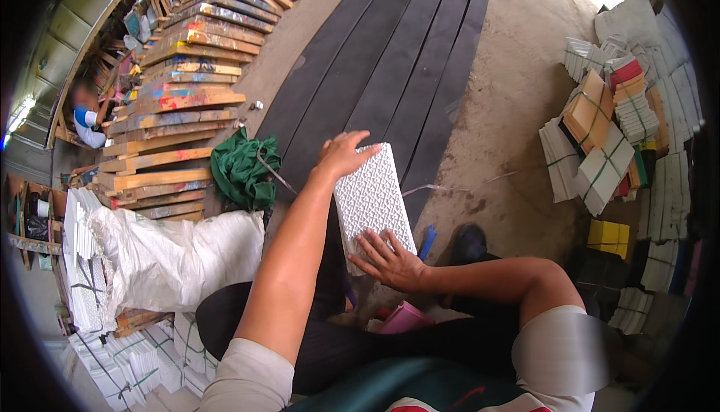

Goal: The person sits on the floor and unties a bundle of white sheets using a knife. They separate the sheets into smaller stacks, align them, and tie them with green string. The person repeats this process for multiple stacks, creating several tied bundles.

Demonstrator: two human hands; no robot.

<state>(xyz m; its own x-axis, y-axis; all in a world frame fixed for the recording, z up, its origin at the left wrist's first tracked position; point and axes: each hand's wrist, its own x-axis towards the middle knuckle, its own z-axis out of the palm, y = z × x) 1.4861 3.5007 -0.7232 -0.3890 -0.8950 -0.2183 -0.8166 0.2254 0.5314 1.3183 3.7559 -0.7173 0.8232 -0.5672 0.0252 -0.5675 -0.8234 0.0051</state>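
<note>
A white rectangular stack of sheets point(379, 198) with a raised, repeating pattern on its top face is in front of me, between my two hands. My left hand point(349, 155) grips its far left corner, with the thumb over the top face and the fingers at the far edge. Spread fingers of my right hand point(394, 262) lie flat on the near end of the top face. A thin pale strap point(442, 188) runs out from both sides of the stack. Beside its near right corner is a blue strip point(427, 242).
Dark planks point(390, 44) lie ahead on the floor. To the left are paint-stained wooden frames point(180, 101), a green cloth point(244, 168) and a white sack point(180, 254). Bundled sheets point(604, 168) stand right, near a yellow block point(608, 238). A person point(90, 119) sits far left. Something pink point(405, 317) lies near my legs.
</note>
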